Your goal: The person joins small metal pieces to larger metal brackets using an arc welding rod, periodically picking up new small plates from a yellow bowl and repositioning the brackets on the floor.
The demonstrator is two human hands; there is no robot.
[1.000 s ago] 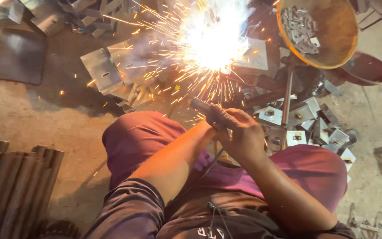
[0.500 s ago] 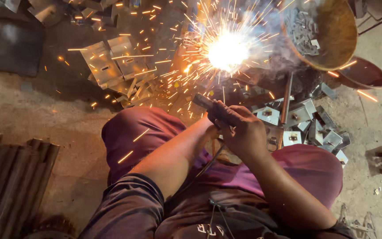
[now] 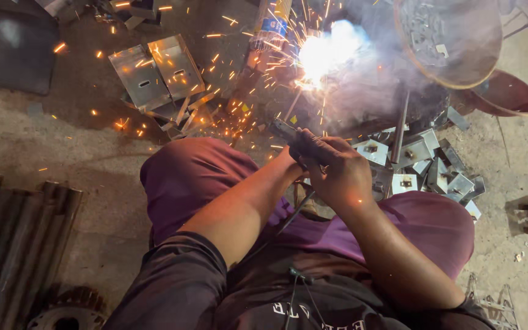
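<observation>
Fingers (image 3: 331, 160) of both hands are wrapped tight around the dark welding holder (image 3: 288, 135), right hand (image 3: 343, 177) over the top and left hand (image 3: 297, 160) tucked under it. Arc flash (image 3: 325, 52) sits straight ahead of the holder, dimmer and smokier than a second ago, fewer sparks. Steel brackets (image 3: 157, 70) sit left of the flash, so the weld looks like it's settling.
</observation>
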